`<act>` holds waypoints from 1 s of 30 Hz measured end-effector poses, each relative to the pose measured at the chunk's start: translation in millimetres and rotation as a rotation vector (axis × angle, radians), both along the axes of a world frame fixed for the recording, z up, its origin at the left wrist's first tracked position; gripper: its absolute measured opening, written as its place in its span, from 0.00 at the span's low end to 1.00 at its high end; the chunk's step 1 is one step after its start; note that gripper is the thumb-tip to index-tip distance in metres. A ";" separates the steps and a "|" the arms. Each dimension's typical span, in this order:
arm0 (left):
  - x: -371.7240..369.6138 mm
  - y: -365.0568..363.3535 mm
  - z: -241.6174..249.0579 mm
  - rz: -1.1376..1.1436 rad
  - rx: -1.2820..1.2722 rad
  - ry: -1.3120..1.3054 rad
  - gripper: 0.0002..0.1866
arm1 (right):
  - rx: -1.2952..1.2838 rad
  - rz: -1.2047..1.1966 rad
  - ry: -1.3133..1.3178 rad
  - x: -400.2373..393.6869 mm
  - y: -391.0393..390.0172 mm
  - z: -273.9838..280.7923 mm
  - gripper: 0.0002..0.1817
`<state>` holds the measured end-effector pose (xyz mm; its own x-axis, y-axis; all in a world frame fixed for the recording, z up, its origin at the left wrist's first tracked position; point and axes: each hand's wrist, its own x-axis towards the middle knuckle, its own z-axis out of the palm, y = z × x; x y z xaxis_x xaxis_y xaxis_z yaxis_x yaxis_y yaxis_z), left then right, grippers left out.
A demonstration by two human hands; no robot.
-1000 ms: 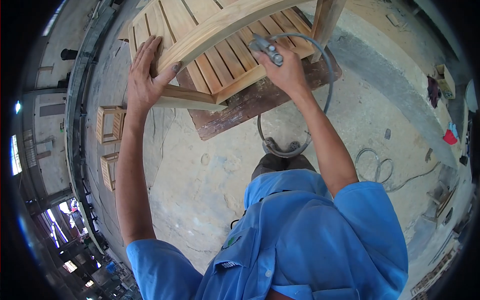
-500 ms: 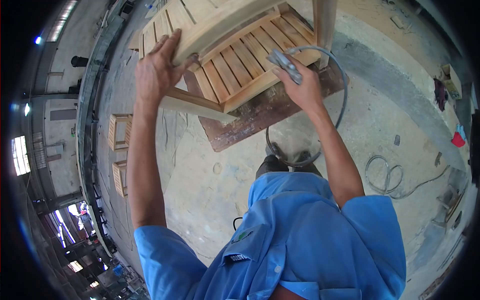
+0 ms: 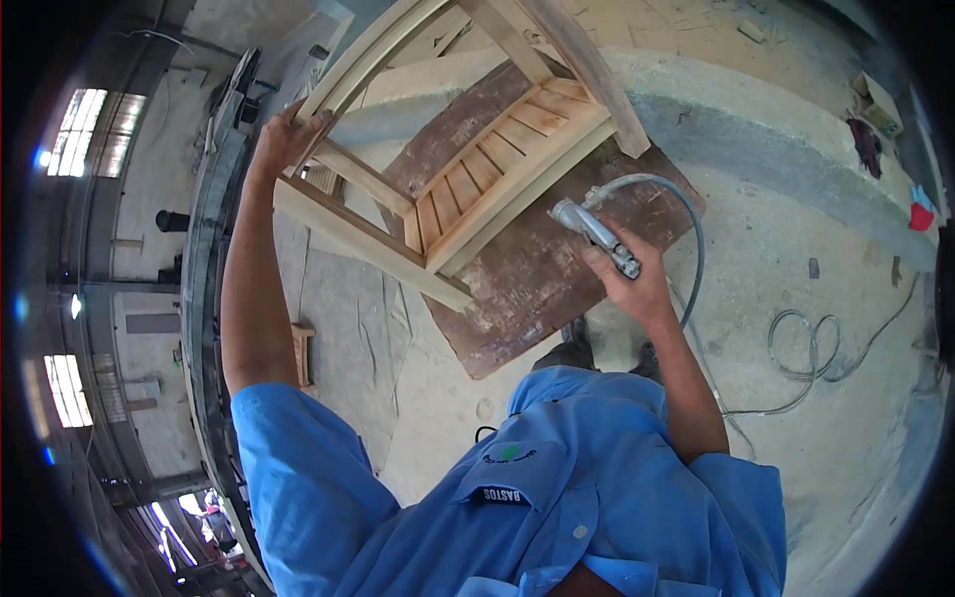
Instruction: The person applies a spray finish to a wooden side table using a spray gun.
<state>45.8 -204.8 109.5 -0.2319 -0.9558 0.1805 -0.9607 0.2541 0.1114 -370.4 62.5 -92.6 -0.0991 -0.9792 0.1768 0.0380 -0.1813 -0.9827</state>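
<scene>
A slatted wooden frame (image 3: 517, 184), like a small table or chair, stands tilted on a brown worn board (image 3: 537, 269). My left hand (image 3: 286, 142) grips the wooden frame at its upper left edge, fingers over the rail. In my right hand (image 3: 635, 274) is a grey metal air tool (image 3: 597, 234), with a grey hose (image 3: 696, 234) running from it. The tool is held apart from the wood, over the board, to the right of the frame's lower rail.
A concrete ledge (image 3: 776, 149) crosses the upper right. Coiled hose (image 3: 796, 348) lies on the floor at the right. Another wooden piece (image 3: 302, 353) stands at the left, beside my left arm. A box (image 3: 875, 104) and a red and blue cloth (image 3: 921, 209) are far right.
The wooden frame has been tipped and turned, its slatted top no longer facing up at me. My left hand has moved slightly left with it. My right hand and tool are lower, away from the wood.
</scene>
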 end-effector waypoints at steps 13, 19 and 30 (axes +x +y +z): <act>59.0 35.5 -11.5 0.015 0.060 0.273 0.29 | -0.129 0.056 0.143 65.7 -14.3 21.5 0.28; 43.9 84.7 -124.9 0.166 -0.314 1.054 0.36 | -0.233 0.080 0.081 81.7 -34.7 58.3 0.28; -6.8 119.7 -191.9 0.393 -0.322 1.245 0.25 | -0.434 0.259 0.063 154.7 -67.0 89.0 0.29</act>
<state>38.9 -85.1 -82.3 0.5277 -0.7960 0.2966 -0.2797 0.1669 0.9455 -215.7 -4.5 -3.6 0.1613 -0.8054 0.5703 0.0791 -0.5655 -0.8210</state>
